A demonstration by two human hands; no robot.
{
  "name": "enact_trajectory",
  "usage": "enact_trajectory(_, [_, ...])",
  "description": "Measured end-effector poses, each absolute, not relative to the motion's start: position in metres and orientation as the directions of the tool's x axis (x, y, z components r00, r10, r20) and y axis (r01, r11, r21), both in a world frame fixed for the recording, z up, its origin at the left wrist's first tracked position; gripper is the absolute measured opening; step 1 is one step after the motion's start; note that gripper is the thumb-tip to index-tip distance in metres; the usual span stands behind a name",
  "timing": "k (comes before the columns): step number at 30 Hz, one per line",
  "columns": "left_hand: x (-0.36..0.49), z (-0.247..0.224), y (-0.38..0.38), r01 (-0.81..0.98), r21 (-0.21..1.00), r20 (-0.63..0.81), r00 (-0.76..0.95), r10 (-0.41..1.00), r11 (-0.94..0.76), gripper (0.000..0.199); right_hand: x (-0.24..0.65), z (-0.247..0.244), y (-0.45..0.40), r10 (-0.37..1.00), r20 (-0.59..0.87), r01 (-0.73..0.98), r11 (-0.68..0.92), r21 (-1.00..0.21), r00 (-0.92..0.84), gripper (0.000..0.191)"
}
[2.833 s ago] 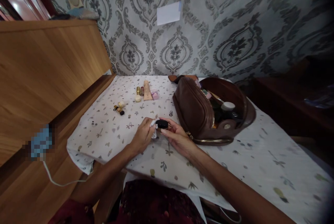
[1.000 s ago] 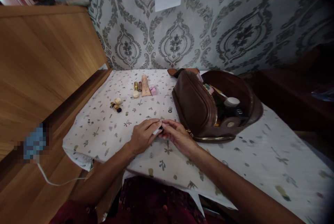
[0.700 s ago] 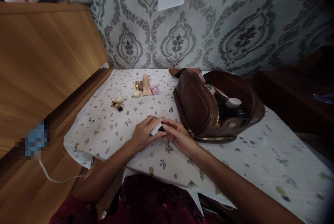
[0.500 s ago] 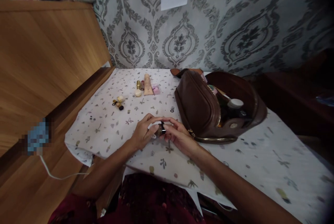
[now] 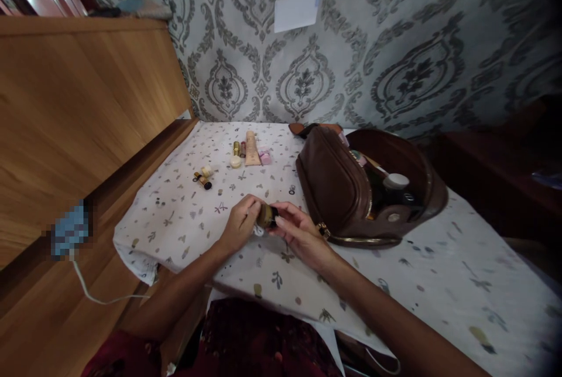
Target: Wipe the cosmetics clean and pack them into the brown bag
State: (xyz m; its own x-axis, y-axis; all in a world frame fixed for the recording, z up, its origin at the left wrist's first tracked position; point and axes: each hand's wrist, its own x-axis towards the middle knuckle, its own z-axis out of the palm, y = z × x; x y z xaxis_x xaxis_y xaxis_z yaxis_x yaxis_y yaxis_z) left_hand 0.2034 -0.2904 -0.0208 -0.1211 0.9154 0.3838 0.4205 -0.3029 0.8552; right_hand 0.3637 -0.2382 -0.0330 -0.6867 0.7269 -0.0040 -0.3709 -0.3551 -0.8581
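Over the front middle of the table, both my hands close on a small olive-gold bottle (image 5: 265,216) with a black cap. The fingers of my left hand (image 5: 241,222) are curled at the bottle's left end. Thumb and fingers of my right hand (image 5: 299,230) grip it by the black cap end. A bit of something white (image 5: 259,230) shows below the left fingers; I cannot tell what it is. Right of my hands stands a brown leather bag (image 5: 336,181), unzipped, with a white-lidded container (image 5: 396,181) and dark items inside.
Further back lie a beige squeeze tube (image 5: 252,150), a gold tube (image 5: 236,148), a round cream-coloured item (image 5: 236,161) and a pink item (image 5: 265,157). A small black-and-gold tube (image 5: 203,181) lies left of them. A wooden cabinet (image 5: 96,78) borders the patterned tablecloth (image 5: 175,219) on the left.
My left fingers have drawn back from over the bottle, so more of its olive-gold body shows. My right hand keeps its grip on the cap end. The view has tilted slightly upward.
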Motion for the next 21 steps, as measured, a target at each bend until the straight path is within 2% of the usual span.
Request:
enact_trajectory(6, [0.199,-0.024,-0.29,0.45,0.827,0.404,-0.056,0.913,-0.338,0.056,0.362,-0.034,-0.239,0.773,0.004,-0.404,-0.328,-0.854,-0.635,0.032])
enact_trajectory(11, [0.196,-0.036,-0.288,0.434,0.848,0.369,-0.074,0.927,-0.303,0.047,0.361,-0.034,-0.237,0.823,0.003,-0.437,-0.299,-0.848,-0.569,0.033])
enact_trajectory(16, [0.199,-0.038,-0.291,0.451,0.857,0.384,-0.236,0.893,-0.25,0.035,0.36,-0.04,-0.233,0.877,0.02,-0.378,-0.186,-0.907,-0.479,0.038])
enact_trajectory(18, [0.2,-0.035,-0.293,0.499,0.816,0.45,-0.229,0.863,-0.292,0.025,0.36,-0.043,-0.232,0.881,0.021,-0.315,-0.146,-0.938,-0.472,0.039])
enact_trajectory(21, [0.201,-0.032,-0.295,0.614,0.676,0.594,-0.126,0.794,-0.408,0.019,0.36,-0.044,-0.232,0.878,0.011,-0.242,-0.12,-0.963,-0.479,0.04])
